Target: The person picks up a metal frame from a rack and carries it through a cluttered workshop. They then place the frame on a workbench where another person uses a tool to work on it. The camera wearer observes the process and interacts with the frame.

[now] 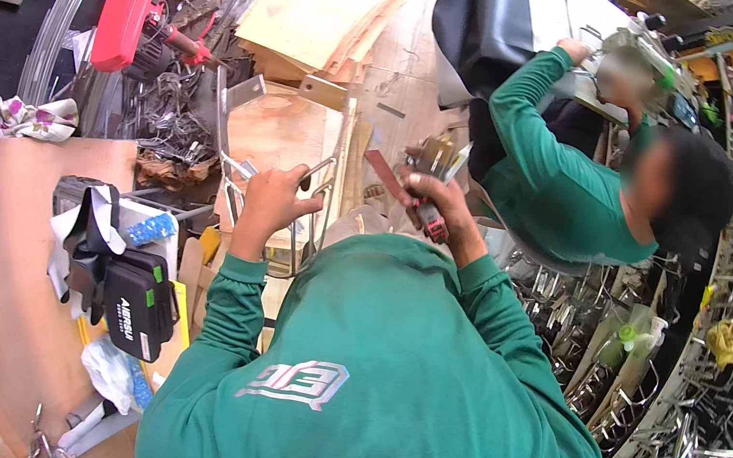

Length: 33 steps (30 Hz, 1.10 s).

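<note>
Left hand (pixel 266 202): thumb out, by the metal frame (pixel 323 92); can't tell if it grips.
Right hand (pixel 446 200): wrapped around a tool (pixel 439 158), past the wood board's (pixel 277 125) right edge.
Metal frame: along the board's side edges.
Room: thin sheets (pixel 322 5) past the far edge.

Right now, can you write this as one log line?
left hand: at metal frame | right hand: holding red-and-dark tool | nearby: co-worker in green

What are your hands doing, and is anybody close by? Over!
Left hand at the metal frame, grip unclear. Right hand closed on a red-and-black tool. Co-worker in green close on the right. Over.
</note>
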Tool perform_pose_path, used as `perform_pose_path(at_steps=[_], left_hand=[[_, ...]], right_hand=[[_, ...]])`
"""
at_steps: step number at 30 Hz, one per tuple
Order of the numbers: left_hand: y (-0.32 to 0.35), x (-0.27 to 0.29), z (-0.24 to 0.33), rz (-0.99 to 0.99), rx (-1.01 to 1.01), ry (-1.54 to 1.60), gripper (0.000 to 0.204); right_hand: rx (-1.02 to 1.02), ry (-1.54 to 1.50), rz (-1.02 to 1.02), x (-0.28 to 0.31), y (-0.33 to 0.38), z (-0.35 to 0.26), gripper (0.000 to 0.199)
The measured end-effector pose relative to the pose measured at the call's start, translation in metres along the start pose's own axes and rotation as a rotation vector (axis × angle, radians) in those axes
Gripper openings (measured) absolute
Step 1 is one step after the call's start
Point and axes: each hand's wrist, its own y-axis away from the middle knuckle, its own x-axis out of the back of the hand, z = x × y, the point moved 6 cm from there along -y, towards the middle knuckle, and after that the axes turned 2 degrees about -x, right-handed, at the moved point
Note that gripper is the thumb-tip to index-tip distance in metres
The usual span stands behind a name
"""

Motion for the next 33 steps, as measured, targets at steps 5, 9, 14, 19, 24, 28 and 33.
perform_pose_path(at_steps=[5, 9, 14, 19, 24, 28, 33], left_hand=[[-0.071, 0.046, 0.011, -0.005, -0.113, -0.088, 0.044], [-0.138, 0.068, 0.015, -0.019, -0.177, -0.138, 0.039], [-0.264, 0.095, 0.011, -0.011, -0.173, -0.226, 0.043], [-0.416, 0.146, 0.018, -0.147, -0.158, -0.316, 0.044], [-0.516, 0.207, 0.043, -0.108, -0.31, -0.335, 0.038], [-0.573, 0.25, 0.064, -0.015, -0.416, -0.247, 0.041], [-0.644, 0.307, 0.085, 0.07, -0.559, -0.24, 0.038]], right_hand=[[0.115, 0.082, 0.11, 0.001, -0.096, -0.058, 0.027], [0.115, 0.193, 0.133, 0.014, -0.177, -0.094, 0.032], [0.101, 0.211, 0.022, 0.028, -0.288, -0.156, 0.025], [0.188, 0.07, 0.057, 0.027, -0.409, -0.239, 0.027], [0.037, 0.162, 0.22, 0.047, -0.475, -0.312, 0.018], [0.124, 0.143, 0.324, 0.056, -0.496, -0.383, 0.016], [0.432, -0.018, 0.302, 0.052, -0.515, -0.471, 0.032]])
